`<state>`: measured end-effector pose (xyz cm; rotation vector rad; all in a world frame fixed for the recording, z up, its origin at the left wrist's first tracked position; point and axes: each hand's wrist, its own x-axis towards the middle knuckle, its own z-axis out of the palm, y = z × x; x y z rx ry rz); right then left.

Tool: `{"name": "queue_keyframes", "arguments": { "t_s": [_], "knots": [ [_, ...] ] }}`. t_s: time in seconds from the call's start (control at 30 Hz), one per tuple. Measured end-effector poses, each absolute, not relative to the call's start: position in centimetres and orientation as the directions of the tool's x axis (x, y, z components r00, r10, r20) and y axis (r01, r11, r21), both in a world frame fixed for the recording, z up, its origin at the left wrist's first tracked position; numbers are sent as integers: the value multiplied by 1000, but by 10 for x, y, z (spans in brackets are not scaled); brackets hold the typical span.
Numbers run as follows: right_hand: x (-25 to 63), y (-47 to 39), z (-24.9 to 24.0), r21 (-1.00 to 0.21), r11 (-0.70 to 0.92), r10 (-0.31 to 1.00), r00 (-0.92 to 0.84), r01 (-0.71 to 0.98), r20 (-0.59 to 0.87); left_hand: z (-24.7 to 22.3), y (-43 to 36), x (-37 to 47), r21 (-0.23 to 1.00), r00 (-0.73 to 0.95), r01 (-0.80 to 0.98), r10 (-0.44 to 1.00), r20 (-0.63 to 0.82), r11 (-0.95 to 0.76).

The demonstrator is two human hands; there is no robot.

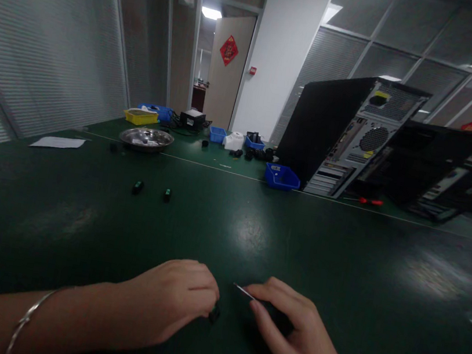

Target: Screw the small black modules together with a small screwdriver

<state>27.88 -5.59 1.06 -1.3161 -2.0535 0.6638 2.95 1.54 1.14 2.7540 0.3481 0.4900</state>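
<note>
Your left hand (183,304) grips a small black part (214,313) in closed fingers; your right hand (289,325) pinches a thin metal piece (244,290), whose long axis points toward ten o'clock. The black part lies at about eight o'clock from that tip, nearer the left hand.

A thin, shiny, silver-coloured metal bracelet (26,317) with a small knot-like detail circles the wrist above the bare left hand (180,304); the right hand (292,325) is bare too.
</note>
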Motion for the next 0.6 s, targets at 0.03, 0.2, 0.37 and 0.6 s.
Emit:
{"name": "queue_keyframes", "arguments": {
  "t_s": [0.03,0.2,0.37,0.6],
  "knots": [
    [280,-56,10,-689,373,924,-318,621,214,13,25,25,366,906,212,323,273,-906],
    [283,-56,8,-687,332,941,-273,647,198,42,94,-30,216,561,709,722,405,-672],
    [283,-56,8,-672,361,932,-266,647,245,57,143,-107,155,262,916,845,466,-369],
    [283,-55,7,-661,371,928,-262,652,263,22,153,-144,92,160,975,928,337,-201]
  ]
}}
